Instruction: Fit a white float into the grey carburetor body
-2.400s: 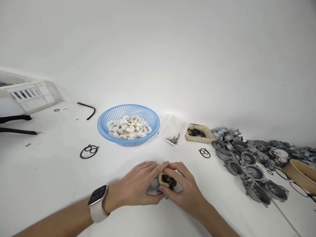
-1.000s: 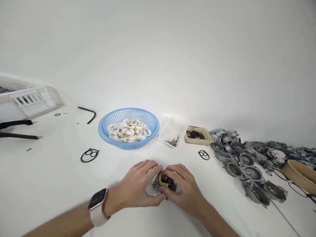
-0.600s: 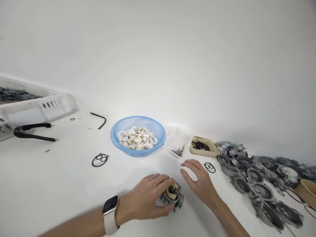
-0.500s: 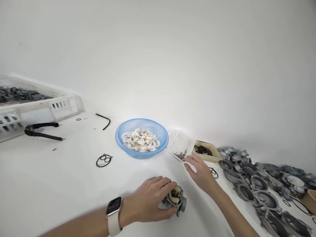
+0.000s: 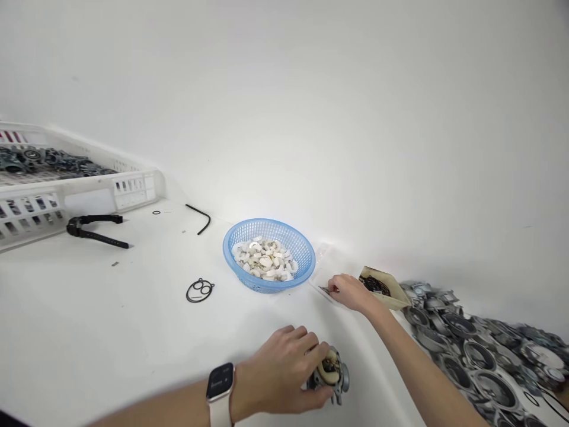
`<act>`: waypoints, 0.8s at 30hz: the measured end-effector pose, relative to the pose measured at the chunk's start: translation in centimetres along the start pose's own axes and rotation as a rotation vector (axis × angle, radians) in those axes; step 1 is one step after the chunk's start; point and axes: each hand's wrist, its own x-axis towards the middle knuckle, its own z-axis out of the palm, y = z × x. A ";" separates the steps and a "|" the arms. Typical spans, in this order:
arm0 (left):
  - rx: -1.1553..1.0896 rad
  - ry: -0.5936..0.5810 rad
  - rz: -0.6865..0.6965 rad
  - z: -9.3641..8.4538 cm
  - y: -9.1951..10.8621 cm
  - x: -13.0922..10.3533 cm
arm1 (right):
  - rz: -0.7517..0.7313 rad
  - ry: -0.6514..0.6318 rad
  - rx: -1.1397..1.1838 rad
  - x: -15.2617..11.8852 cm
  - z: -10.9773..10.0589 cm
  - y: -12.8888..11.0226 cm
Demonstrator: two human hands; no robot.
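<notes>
Head view shows your left hand (image 5: pixel 284 370) curled around a small grey metal carburettor body with a cream ring-shaped float on top (image 5: pixel 331 372), pinning it to the white tabletop (image 5: pixel 89 320) near the lower edge of the picture; your fingers wrap over its left side and your thumb sits beneath it, so that hand is clamped on the part. On that wrist you wear a watch with a pale strap (image 5: pixel 221 388). Your right hand (image 5: pixel 351 292) is stretched well away from the left, out to a clear plastic bag of small thin metal pins (image 5: pixel 323 283), with the fingertips drawn together right at the pins; whether they have pinched one is too small to tell. Just left of that bag stands a round blue plastic mesh basket filled with white ring-shaped floats (image 5: pixel 269 255). Just right of your right hand lies a tan cardboard tray holding dark wire springs (image 5: pixel 382 286), and beyond it a heap of grey cast-metal bowls (image 5: pixel 471 356) spreads along the right edge. On the left side of the table you have a black rubber gasket of joined loops (image 5: pixel 200 290), a bent black hex key (image 5: pixel 200 216), black-handled pliers (image 5: pixel 95 230), and a white slotted plastic crate loaded with dark metal parts (image 5: pixel 57 184).
</notes>
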 end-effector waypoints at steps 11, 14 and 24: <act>-0.025 0.005 -0.049 -0.3 0.3 0.1 | -0.049 0.193 0.275 -2.1 -2.4 -0.3; -0.074 -0.002 -0.071 -0.4 0.3 0.1 | -0.089 0.209 0.425 -5.2 -3.0 -1.2; -0.291 0.005 -0.143 -0.9 0.6 0.5 | -0.098 0.215 1.150 -14.0 1.1 -6.8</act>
